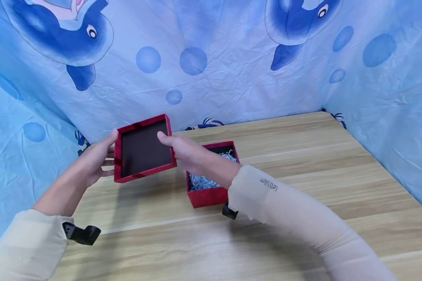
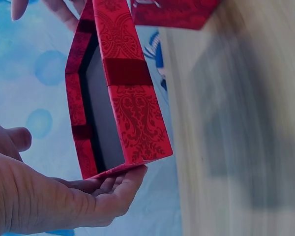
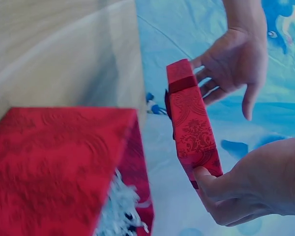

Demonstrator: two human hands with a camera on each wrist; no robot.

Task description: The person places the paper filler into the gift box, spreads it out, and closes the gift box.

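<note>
A red patterned box lid is held tilted above the wooden table, its dark brown inside facing me. My left hand grips its left edge, thumb on top and fingers underneath. My right hand pinches the right edge, thumb on the inside. The left wrist view shows the lid resting on my left fingers. In the right wrist view the lid stands between both hands. The open red box base sits on the table below my right wrist, filled with pale shredded paper.
A blue whale-print cloth hangs behind the table and along both sides. Bare wood stretches to the right and toward me. Black wrist mounts show at both sleeves.
</note>
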